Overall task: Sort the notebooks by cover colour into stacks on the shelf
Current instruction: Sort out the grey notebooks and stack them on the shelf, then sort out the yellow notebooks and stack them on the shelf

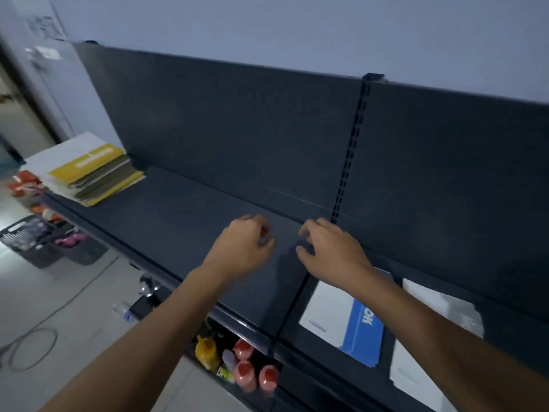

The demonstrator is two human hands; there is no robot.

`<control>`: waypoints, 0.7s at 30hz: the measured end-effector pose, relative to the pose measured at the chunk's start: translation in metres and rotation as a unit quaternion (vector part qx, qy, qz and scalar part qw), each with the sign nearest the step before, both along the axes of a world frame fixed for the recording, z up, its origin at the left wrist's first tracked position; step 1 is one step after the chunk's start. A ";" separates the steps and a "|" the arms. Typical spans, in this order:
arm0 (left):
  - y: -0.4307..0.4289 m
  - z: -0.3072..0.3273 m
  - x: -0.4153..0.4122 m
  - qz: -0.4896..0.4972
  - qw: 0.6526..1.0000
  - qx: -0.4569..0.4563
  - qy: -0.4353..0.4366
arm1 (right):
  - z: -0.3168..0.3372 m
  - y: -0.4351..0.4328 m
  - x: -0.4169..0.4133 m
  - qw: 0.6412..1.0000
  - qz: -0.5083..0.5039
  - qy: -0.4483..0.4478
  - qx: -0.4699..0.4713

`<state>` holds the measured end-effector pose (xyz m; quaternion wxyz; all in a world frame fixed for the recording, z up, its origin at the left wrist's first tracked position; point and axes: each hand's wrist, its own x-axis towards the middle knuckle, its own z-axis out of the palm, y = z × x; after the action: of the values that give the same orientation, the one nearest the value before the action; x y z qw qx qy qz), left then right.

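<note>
A: Surface is a dark metal shelf (178, 221), with a dark back panel (237, 129) behind it and a pale wall (297, 31) above. Grip status?

B: Left hand (243, 245) is seen over a bare stretch of shelf, fingers loosely curled, nothing held. Right hand (329, 248) is just beside it in the same posture, nothing held either. Contact with the shelf cannot be confirmed; the fingertips are blurred.

A: Notebooks relative to the hands?

B: None is in either grasp. Nearest is a blue-and-white notebook (344, 319), laid flat in the next bay to the right, below the right wrist and nearer the front edge than the hand. A white notebook (436, 298) is seen beyond the right forearm, and a second white notebook (413, 382) at the front edge. Stack heights there cannot be told.

A: Yellow?

B: A yellow-covered stack (92, 171) is placed at the far left end, well apart from the left hand, with bare shelf between.

A: Surroundings?

B: A slotted upright (350, 150) is seen just behind the right hand. Red-capped bottles (245, 373) and a yellow bottle (206, 352) are stored on a lower level. Dark baskets (35, 242) and a cable (32, 346) are seen on the floor, left.
</note>
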<state>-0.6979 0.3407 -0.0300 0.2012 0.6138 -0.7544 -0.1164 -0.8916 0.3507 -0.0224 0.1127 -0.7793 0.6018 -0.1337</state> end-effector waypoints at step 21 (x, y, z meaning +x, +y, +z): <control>-0.034 -0.009 0.379 0.126 0.992 0.002 -0.004 | 0.004 -0.110 0.379 0.990 0.138 -0.012 0.006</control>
<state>-0.3185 0.3068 -0.0393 0.2099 0.7046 -0.6720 -0.0889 -0.5130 0.2404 -0.0182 0.1421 -0.8527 0.4875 -0.1225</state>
